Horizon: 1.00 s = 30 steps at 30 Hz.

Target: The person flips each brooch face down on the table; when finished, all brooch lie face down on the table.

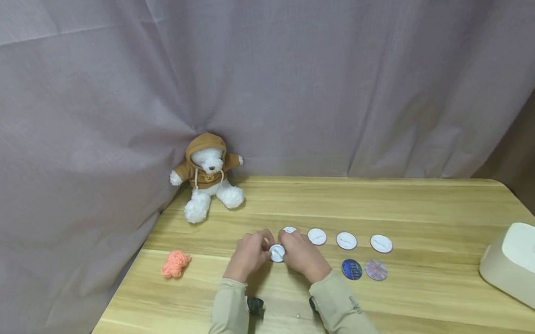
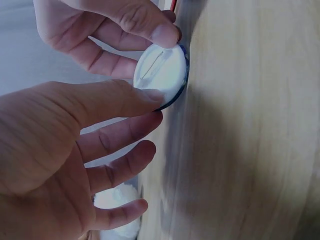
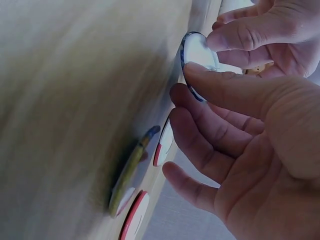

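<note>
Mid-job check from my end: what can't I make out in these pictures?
Held badge: front design hidden; its white back faces the camera in all three views.
Leftmost back-row badge: partly covered in the head view by the right hand.
White box: cut off by the head view's right edge.
Blue badge: fine print too small in the head view.
Pale speck: too small in the head view to identify.

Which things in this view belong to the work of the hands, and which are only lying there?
Probably part of the job:
held badge, pinched by the left hand and right hand
four white-backed badges
blue badge
pinkish badge

Probably just lying about:
plush bear
orange yarn
pale box
</note>
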### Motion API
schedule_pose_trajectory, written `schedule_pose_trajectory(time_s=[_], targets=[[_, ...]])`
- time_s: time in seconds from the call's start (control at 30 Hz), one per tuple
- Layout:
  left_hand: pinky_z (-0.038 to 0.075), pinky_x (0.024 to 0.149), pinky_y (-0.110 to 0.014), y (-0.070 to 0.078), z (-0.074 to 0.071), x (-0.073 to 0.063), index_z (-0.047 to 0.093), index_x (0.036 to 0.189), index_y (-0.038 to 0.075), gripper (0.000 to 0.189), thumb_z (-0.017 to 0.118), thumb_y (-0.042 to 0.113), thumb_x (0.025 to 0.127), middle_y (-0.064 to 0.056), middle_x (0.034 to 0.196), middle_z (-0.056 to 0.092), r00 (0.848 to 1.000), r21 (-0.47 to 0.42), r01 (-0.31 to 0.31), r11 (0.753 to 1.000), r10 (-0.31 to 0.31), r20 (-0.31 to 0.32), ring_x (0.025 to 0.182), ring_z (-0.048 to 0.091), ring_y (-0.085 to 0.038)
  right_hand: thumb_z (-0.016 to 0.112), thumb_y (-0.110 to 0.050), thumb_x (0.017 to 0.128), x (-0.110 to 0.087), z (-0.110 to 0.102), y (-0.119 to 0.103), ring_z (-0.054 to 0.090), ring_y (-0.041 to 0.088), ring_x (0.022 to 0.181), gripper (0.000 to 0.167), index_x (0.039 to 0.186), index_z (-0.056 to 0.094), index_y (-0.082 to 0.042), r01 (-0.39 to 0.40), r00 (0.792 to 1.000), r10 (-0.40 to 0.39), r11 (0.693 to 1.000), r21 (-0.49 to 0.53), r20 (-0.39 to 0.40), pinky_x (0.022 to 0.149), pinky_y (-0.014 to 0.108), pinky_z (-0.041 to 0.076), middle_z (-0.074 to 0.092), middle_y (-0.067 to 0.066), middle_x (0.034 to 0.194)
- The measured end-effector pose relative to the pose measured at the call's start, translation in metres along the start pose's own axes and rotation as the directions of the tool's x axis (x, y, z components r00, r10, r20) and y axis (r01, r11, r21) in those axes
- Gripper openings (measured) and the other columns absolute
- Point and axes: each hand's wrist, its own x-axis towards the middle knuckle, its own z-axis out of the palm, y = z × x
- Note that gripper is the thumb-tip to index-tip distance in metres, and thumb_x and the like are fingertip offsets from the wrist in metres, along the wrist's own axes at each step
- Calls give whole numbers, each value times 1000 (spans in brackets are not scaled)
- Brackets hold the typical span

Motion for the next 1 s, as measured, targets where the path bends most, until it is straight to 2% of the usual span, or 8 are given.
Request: schedule_pose_trajectory(time_s=[0.13, 0.4, 0.7, 0.83, 1.0], targets=[[49, 74, -51, 0, 3, 1, 68, 90, 12, 24, 81, -1, 76, -2, 76, 72, 1000, 21, -4, 1000, 4, 3, 77, 67, -21, 73, 10, 70, -1, 0, 0, 53, 26, 62, 25, 77, 56, -7, -1, 1000, 1, 1000, -24, 1, 59, 42, 45, 50, 2, 68], [48, 77, -49, 2, 5, 1, 71, 89, 12, 25, 82, 1, 70, 4, 71, 70, 999, 53, 2, 999, -4, 37, 80, 66, -21, 76, 4, 70, -2, 1, 3, 50, 20, 60, 25, 68, 56, -11, 16, 1000, -16, 998, -64, 0, 56, 41, 41, 49, -3, 65], [50, 75, -44, 2, 6, 3, 77, 87, 10, 20, 80, 0, 71, 0, 81, 74, 999, 80, -30, 996, 28, 24, 83, 68, -22, 77, 5, 69, -2, 3, 5, 55, 26, 68, 28, 63, 56, -13, -9, 1000, 11, 997, -71, 24, 61, 48, 44, 49, -2, 65], [50, 73, -44, 1, 6, 2, 77, 85, 10, 17, 80, 0, 72, 0, 81, 74, 999, 80, -36, 996, 35, 11, 82, 68, -22, 75, 7, 70, -2, 4, 6, 55, 28, 69, 29, 62, 56, -12, -24, 999, 27, 997, -76, 33, 63, 50, 43, 49, -1, 67], [47, 71, -44, -1, 8, 0, 75, 82, 11, 12, 80, 3, 74, 2, 76, 72, 1000, 78, -27, 997, 28, -12, 77, 65, -19, 75, 7, 72, -4, 5, 9, 54, 27, 66, 31, 61, 53, -14, -5, 1000, 5, 996, -89, 3, 60, 48, 41, 47, -2, 65]])
